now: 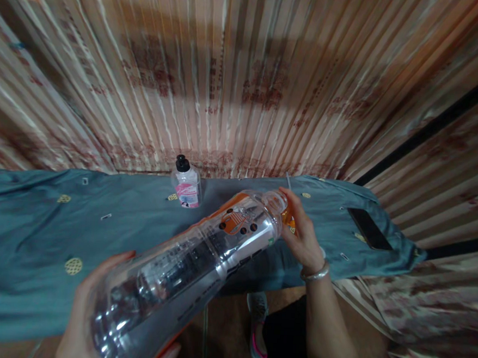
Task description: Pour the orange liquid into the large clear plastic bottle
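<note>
A large clear plastic bottle (192,263) with an orange label lies tilted across the middle, base toward me, neck pointing up and right. My left hand (79,320) cups its base from below, fingers wrapped around it. My right hand (304,235) is closed around the bottle's neck and cap end, a metal bangle on its wrist. A thin stick (288,180) rises just above the right hand's fingers; whether the hand holds it is unclear.
A teal cloth (55,226) with small gold motifs covers the table. A small white bottle with a black cap (187,186) stands at its far edge. A dark phone (368,228) lies at the right end. Patterned curtains hang behind. A shoe (258,325) shows below.
</note>
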`<state>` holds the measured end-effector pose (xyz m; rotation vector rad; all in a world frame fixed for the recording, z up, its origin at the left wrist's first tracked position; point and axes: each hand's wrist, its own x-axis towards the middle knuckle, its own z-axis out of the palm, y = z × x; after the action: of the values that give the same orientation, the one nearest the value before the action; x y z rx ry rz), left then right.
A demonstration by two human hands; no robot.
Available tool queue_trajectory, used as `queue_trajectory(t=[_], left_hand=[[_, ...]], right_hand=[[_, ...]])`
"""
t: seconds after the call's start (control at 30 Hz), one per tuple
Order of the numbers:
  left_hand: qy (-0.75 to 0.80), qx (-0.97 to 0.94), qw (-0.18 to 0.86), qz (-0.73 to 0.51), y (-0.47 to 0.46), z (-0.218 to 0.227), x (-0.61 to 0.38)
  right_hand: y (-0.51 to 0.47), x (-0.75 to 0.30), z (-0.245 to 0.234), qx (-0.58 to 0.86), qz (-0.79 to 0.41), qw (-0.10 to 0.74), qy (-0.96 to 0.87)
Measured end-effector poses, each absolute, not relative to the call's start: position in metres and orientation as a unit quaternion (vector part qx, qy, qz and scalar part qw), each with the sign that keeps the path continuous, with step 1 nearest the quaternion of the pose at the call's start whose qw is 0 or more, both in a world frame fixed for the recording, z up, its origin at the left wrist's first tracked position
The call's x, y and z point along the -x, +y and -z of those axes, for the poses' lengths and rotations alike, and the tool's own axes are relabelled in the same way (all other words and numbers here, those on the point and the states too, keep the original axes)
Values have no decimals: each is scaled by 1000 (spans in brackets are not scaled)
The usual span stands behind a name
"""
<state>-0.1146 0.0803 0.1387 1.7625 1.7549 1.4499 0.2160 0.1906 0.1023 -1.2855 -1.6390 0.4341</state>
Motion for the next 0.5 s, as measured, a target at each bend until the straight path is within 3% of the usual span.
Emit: queue_trajectory(t=[0.5], left_hand=[[603, -625, 125, -480, 78, -150, 109]], right_hand=[[191, -216, -105, 538, -138, 479, -680]])
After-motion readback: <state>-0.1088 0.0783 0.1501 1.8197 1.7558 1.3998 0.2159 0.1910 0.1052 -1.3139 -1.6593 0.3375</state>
